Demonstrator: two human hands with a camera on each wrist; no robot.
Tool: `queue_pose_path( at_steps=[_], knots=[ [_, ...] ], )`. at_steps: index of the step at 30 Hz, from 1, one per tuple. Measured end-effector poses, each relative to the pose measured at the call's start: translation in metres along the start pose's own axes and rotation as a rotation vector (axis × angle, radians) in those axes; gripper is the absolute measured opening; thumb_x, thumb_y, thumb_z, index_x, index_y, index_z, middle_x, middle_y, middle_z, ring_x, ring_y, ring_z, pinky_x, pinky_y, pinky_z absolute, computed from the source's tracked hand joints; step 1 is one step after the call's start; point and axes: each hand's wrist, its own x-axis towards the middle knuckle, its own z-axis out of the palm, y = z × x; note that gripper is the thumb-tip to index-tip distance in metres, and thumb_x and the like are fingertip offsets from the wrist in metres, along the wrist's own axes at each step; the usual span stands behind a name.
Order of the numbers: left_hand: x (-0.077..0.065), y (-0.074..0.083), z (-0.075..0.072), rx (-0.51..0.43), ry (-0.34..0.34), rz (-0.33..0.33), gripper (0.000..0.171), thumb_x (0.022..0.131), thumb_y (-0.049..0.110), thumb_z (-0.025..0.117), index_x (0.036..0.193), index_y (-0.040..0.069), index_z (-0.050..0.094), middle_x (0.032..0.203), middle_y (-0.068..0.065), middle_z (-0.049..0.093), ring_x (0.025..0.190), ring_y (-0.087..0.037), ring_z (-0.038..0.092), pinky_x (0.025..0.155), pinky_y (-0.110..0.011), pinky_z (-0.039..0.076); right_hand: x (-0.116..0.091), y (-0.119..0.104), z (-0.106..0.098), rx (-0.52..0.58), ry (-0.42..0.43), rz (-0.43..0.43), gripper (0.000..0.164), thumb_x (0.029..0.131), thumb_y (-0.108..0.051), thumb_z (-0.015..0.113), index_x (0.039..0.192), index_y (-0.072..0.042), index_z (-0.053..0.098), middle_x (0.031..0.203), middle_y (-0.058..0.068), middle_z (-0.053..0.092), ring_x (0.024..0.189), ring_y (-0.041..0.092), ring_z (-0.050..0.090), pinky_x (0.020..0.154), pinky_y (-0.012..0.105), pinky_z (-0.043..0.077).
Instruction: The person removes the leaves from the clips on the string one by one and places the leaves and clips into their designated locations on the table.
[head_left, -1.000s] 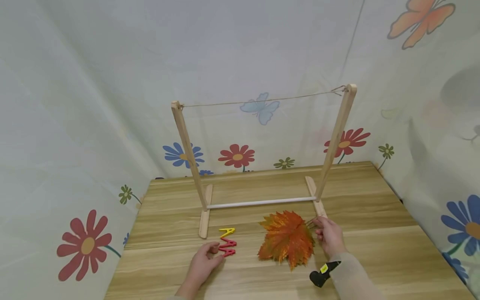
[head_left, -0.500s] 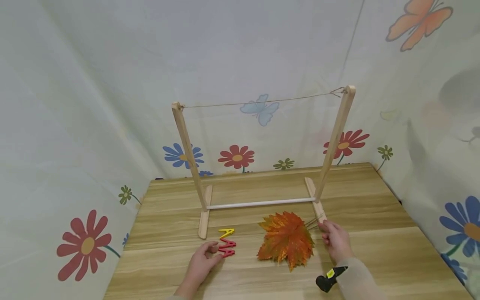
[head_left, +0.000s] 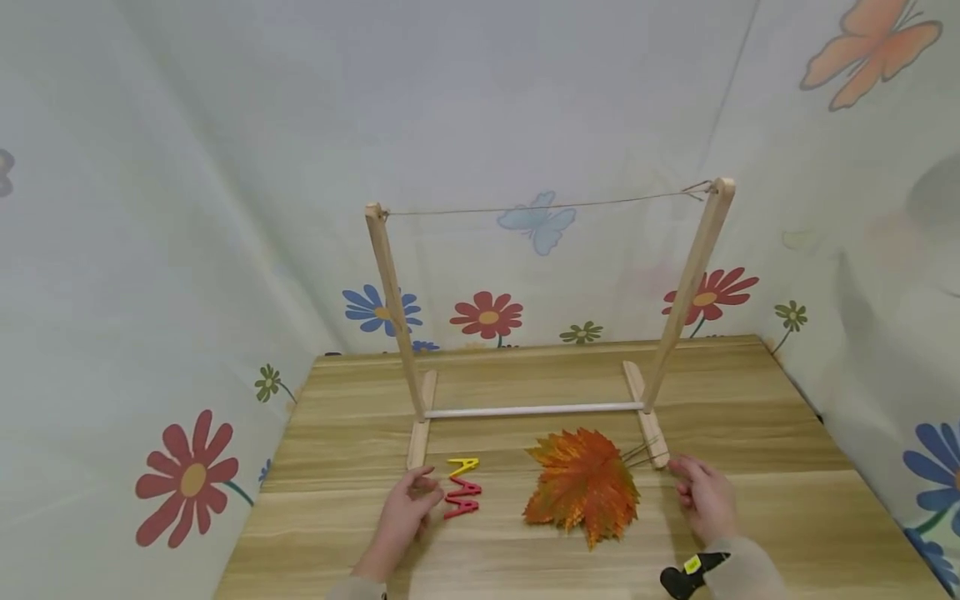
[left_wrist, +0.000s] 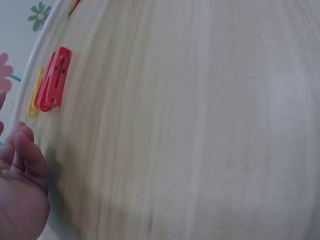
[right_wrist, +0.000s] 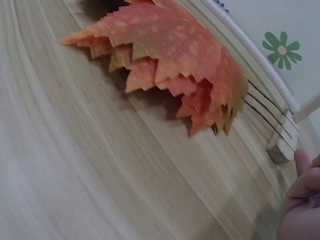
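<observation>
Orange-red artificial maple leaves (head_left: 581, 492) lie in a stack on the table, their thin stems (head_left: 637, 452) pointing right across the foot of a wooden stand. Several stems spread out in the right wrist view. My right hand (head_left: 705, 500), fingers loosely bent, hovers just right of the stem ends and holds nothing. To the left, a yellow clothespin (head_left: 465, 464) and two red clothespins (head_left: 463, 486) sit in a row. Beside them is my left hand (head_left: 405, 517), relaxed, fingertips a little apart from the pins; the left wrist view shows the red clothespin (left_wrist: 59, 77) beyond its fingers.
Behind these things stands the wooden frame (head_left: 397, 317), with a white rod (head_left: 532, 410) low between its posts and a string (head_left: 570, 205) tied across the top. The wood-grain table (head_left: 510, 567) meets a flower-printed curtain (head_left: 480, 100) at the back.
My right hand has let go of the leaf stems and drawn away to the right. My left hand has shifted slightly away from the clothespins. The head view has turned slightly left.
</observation>
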Motion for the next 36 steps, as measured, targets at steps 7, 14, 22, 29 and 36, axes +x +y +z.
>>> queue_pose_path(
  at_steps=[7,14,22,29,36],
  knots=[
    [0.004,0.009,-0.013,-0.037,0.104,0.027,0.049,0.085,0.009,0.069,0.129,0.004,0.051,0.107,-0.014,0.059,0.042,-0.009,0.041,0.034,-0.021,0.033,0.001,-0.007,-0.011,0.003,0.027,0.032,0.033,0.095,-0.018,0.053,0.124,-0.002,0.046,0.081,-0.014,0.067,0.051,-0.002,0.046,0.043,0.012,0.035],
    [0.007,0.016,-0.028,-0.025,0.153,0.029,0.047,0.085,0.009,0.068,0.129,0.004,0.052,0.108,-0.015,0.060,0.042,-0.008,0.039,0.037,-0.021,0.034,-0.001,-0.019,-0.015,0.003,0.094,0.071,0.010,0.094,-0.015,0.056,0.104,-0.014,0.055,0.077,-0.013,0.067,0.050,0.000,0.048,0.043,0.013,0.037],
    [0.012,0.026,-0.043,-0.021,0.166,0.009,0.051,0.087,0.013,0.066,0.134,0.007,0.048,0.115,-0.013,0.058,0.043,-0.009,0.041,0.037,-0.021,0.034,0.001,-0.034,-0.024,-0.045,0.176,0.069,0.011,0.087,-0.017,0.066,0.094,-0.023,0.060,0.077,-0.017,0.064,0.049,0.001,0.048,0.041,0.015,0.038],
    [0.013,0.044,-0.053,0.026,0.178,0.011,0.055,0.088,0.022,0.066,0.137,0.011,0.043,0.125,-0.016,0.050,0.058,-0.015,0.051,0.044,-0.022,0.040,0.003,-0.055,-0.031,-0.239,0.146,0.026,0.030,0.089,-0.029,0.064,0.115,-0.017,0.053,0.078,-0.018,0.057,0.051,0.003,0.047,0.044,0.018,0.039],
    [0.023,0.052,-0.063,0.061,0.198,0.057,0.051,0.090,0.018,0.063,0.137,0.016,0.043,0.125,-0.013,0.050,0.060,-0.017,0.053,0.047,-0.022,0.043,0.005,-0.075,-0.035,-0.155,0.114,-0.051,0.010,0.088,-0.026,0.066,0.093,-0.032,0.059,0.082,-0.020,0.059,0.052,0.003,0.047,0.045,0.018,0.042]
  ],
)
